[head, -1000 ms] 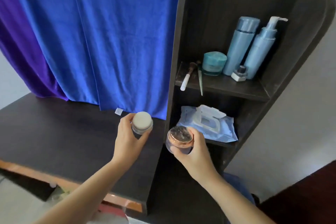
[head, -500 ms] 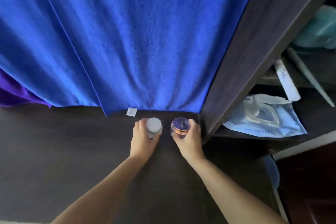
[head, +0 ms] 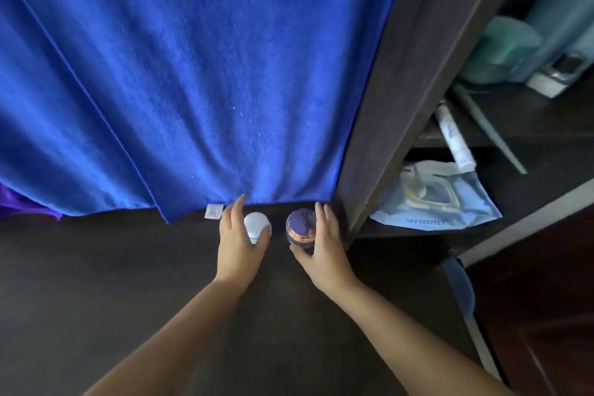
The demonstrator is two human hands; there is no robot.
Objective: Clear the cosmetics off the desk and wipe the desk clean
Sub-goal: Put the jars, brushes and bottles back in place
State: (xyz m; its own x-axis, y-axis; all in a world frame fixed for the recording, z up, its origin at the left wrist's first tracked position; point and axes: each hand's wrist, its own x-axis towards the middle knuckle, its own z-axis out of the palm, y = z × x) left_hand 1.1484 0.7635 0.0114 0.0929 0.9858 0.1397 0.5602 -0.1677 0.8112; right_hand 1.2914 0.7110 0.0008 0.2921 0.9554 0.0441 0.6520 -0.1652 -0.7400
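Note:
Two cosmetic jars stand on the dark desk [head: 112, 299] at its back edge, just below a hanging blue towel [head: 193, 74]. My left hand [head: 239, 243] wraps the white-lidded jar [head: 256, 222], thumb on its right side and fingers stretched up its left. My right hand [head: 324, 247] holds the purple-lidded jar with a copper rim [head: 301, 224], fingers straight along its right side and thumb at its front. The jars are a small gap apart.
A dark shelf unit [head: 395, 90] rises right of the jars. Its lower shelf holds a pale blue wet-wipes pack [head: 450, 202]. The upper shelf holds a teal jar [head: 501, 51], blue bottles, a small white box [head: 553, 77] and brushes [head: 456, 138].
The view dropped and closed in on the desk. Both hands carried the jars from mid-air by the shelf to the desk's back edge, and their fingers have straightened.

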